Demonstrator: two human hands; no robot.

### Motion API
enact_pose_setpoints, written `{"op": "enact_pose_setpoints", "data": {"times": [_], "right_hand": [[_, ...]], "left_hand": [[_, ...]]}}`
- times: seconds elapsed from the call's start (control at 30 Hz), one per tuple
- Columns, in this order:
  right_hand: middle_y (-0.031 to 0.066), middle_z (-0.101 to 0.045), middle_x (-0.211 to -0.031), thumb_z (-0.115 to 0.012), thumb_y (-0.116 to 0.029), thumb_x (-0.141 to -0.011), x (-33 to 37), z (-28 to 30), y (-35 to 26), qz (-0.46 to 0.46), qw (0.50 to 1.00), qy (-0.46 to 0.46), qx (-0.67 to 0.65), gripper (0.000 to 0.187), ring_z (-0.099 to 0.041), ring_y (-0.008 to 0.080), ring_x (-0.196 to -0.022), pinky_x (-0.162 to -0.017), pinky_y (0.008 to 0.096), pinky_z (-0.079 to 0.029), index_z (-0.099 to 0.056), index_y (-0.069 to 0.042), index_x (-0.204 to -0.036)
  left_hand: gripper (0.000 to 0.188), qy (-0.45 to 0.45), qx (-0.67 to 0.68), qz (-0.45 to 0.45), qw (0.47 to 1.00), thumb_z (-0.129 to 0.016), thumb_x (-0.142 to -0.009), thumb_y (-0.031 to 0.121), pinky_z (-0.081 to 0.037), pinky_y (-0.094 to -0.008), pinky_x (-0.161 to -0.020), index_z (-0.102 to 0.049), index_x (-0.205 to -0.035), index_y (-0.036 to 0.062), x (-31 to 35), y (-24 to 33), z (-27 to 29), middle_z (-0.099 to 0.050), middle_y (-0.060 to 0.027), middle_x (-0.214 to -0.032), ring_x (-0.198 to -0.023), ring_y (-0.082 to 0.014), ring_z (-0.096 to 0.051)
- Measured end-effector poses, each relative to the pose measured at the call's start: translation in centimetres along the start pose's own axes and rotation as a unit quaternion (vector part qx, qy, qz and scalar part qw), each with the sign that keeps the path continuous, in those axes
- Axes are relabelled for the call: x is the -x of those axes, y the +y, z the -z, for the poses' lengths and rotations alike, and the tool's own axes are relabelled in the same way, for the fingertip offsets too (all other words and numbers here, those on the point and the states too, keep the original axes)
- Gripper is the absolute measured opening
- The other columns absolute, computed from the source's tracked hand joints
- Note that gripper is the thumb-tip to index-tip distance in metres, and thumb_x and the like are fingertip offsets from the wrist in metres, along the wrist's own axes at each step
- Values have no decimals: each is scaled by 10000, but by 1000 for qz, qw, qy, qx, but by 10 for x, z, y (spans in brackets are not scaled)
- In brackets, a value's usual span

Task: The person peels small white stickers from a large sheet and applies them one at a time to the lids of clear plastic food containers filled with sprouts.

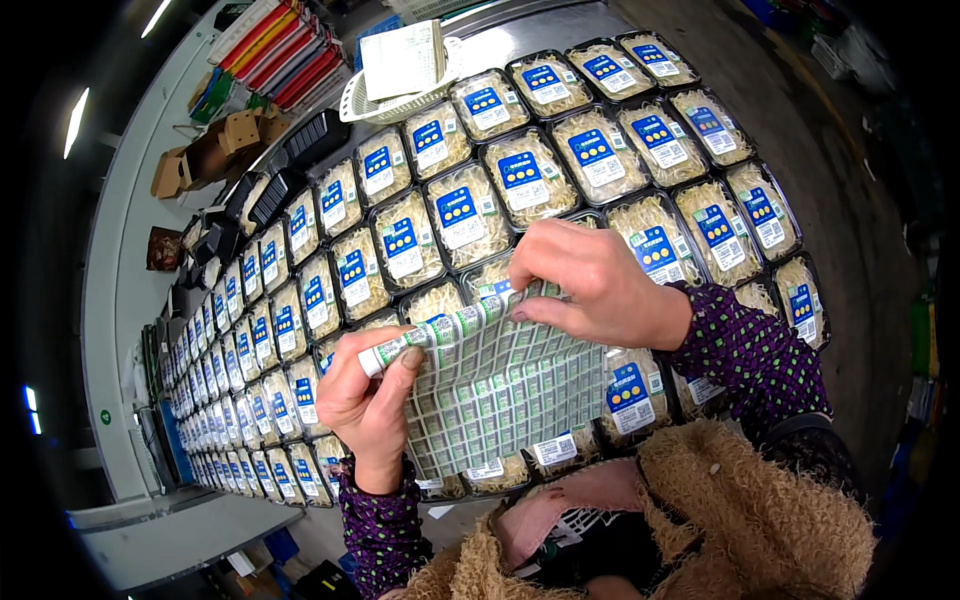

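A sheet of small green-and-white stickers [500, 395] hangs between my hands, its upper edge rolled over. My left hand [372, 395] pinches the left end of that roll between thumb and fingers. Further right, my right hand [590, 282] has thumb and forefinger closed on the roll's other part. Beneath the sheet stand rows of black trays of bean sprouts [523, 180], wrapped in clear film, each with a blue-and-white label. The sheet hides several of these trays.
A white plastic basket [352, 103] with a notepad [402, 62] on it stands at the far edge. Stacked empty black trays [277, 195], cardboard boxes [222, 148] and colourful folders [268, 55] lie at the far left. Trays cover most of the table.
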State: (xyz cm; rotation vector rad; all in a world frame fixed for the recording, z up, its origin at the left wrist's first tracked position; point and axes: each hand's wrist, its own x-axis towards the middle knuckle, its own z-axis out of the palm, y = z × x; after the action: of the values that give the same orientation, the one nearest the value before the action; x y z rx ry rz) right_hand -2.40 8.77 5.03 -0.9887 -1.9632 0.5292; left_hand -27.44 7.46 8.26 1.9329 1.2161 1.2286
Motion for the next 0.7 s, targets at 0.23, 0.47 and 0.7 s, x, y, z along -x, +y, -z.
{"op": "enact_pose_setpoints", "data": {"times": [0.23, 0.47, 0.7], "right_hand": [[61, -576, -827, -769, -123, -646, 1, -6, 10, 36, 999, 33, 22, 258, -595, 251, -789, -649, 364, -477, -592, -70, -826], [62, -604, -811, -779, -113, -661, 4, -9, 10, 51, 994, 71, 73, 225, -601, 224, -744, -608, 320, -483, -633, -52, -821], [36, -578, -767, -729, -37, -670, 11, -13, 17, 108, 977, 108, 147, 171, -583, 172, -668, -545, 277, -466, -614, -51, -795]], "left_hand": [[134, 10, 5, 40, 999, -735, -778, 1, -429, -202, -596, -682, -892, -47, -1, -3, -3, -666, -69, -838, -681, -83, -559], [116, 29, 27, 109, 993, -701, -825, 44, -354, -181, -578, -667, -886, -50, -3, -5, -11, -594, -1, -760, -633, -39, -480], [87, 45, 71, 191, 978, -708, -818, 19, -363, -181, -588, -670, -857, -49, -7, -12, -13, -588, 12, -747, -663, -42, -486]]}}
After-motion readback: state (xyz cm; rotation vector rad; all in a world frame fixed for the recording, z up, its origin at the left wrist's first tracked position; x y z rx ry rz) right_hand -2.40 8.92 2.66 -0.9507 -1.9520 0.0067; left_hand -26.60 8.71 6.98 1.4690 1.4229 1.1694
